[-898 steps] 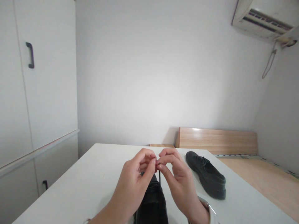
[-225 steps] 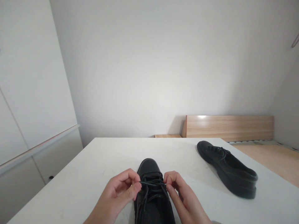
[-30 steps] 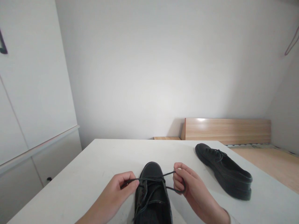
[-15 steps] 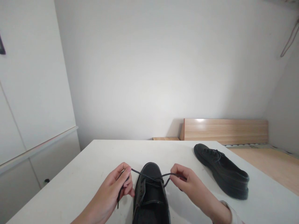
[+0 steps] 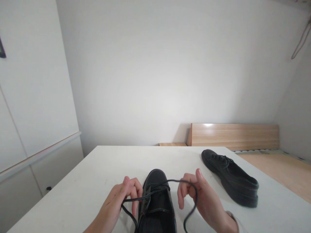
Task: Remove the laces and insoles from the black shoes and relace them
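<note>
Head view, forward-down, near table [image 5: 92,174]

A plain white wall [image 5: 170,71] fills the far side of the room, brightest low down near its middle. On the left stands a tall white cabinet [image 5: 31,106] with a dark handle [image 5: 2,50] at the picture's edge and a ledge partway down, while in the near centre lies a white table [image 5: 97,174]. To the far right, a light wooden bed frame [image 5: 234,136] runs along the wall, with a bare wooden base [image 5: 279,170] reaching nearer, and a thin cord [image 5: 301,38] hangs in the upper right corner.
</note>
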The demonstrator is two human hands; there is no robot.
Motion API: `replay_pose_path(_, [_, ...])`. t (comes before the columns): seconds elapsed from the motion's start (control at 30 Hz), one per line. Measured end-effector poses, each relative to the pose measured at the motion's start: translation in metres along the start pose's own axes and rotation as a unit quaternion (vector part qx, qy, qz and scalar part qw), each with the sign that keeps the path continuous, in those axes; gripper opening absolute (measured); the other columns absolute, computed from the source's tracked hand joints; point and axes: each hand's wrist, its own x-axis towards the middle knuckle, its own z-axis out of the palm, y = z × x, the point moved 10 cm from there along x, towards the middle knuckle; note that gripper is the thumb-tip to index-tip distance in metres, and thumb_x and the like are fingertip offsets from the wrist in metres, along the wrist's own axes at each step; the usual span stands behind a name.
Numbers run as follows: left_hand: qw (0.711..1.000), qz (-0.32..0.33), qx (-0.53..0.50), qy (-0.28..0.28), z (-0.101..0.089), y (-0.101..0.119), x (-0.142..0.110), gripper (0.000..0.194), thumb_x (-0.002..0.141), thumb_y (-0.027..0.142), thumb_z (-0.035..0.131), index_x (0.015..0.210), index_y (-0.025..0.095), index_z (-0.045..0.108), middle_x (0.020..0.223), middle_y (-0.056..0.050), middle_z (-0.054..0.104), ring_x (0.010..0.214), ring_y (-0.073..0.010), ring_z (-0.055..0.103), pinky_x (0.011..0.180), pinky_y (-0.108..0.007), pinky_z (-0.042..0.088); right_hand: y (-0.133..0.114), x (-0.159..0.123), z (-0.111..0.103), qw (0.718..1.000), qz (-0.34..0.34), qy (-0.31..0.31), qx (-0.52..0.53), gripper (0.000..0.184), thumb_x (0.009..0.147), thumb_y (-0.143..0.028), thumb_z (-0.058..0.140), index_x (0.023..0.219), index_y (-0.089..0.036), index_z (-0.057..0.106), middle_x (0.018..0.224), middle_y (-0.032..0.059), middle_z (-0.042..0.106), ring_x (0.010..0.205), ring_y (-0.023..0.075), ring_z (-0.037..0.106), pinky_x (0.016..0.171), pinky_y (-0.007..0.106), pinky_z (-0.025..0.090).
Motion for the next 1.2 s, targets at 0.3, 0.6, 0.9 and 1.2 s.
replay_pose_path(0.3, [0.996,-0.085,0.023,0.015,0.004,-0.040,0.011,0.036,0.080,0.052,0.069,0.089,0.018,0.075,0.097,-0.009,0.071,0.097,-0.0282,0.066,0.087,-0.036,0.047,0.038,0.007,-0.021,0.972,0.057,0.078,-0.216,0.049,0.076,-0.064,0.074,0.082,-0.015,0.072,0.070,0.0023,0.062,0.054,0.0145,0.056,0.045,0.026,0.048])
replay_pose_path(0.6, [0.990,0.001,0.128,0.061,0.001,-0.020,0.008,0.023,0.088,0.038,0.059,0.081,0.019,0.069,0.087,-0.006,0.067,0.084,-0.0231,0.065,0.078,-0.033,0.049,0.022,0.000,-0.007,0.934,-0.034,0.091,-0.344,0.023,0.092,-0.037,0.057,0.082,-0.019,0.067,0.083,0.0040,0.064,0.078,0.0199,0.060,0.062,0.029,0.049])
replay_pose_path(0.9, [0.982,0.047,0.168,0.075,0.007,0.008,-0.007,0.023,0.101,0.039,0.039,0.090,0.024,0.052,0.081,0.001,0.056,0.076,-0.0164,0.059,0.069,-0.024,0.047,-0.008,-0.011,0.006,0.898,-0.107,0.115,-0.411,0.013,0.096,-0.029,0.047,0.086,-0.022,0.054,0.082,0.0002,0.058,0.081,0.0193,0.057,0.075,0.032,0.043])
replay_pose_path(1.2, [0.944,0.018,0.327,0.036,-0.014,0.002,0.004,0.019,0.093,0.036,0.052,0.103,0.024,0.063,0.092,-0.003,0.065,0.087,-0.0220,0.065,0.078,-0.031,0.048,-0.007,0.006,-0.019,0.881,-0.022,0.066,-0.468,0.015,0.082,-0.030,0.063,0.081,-0.018,0.071,0.068,0.0007,0.055,0.068,0.0197,0.049,0.067,0.032,0.037])
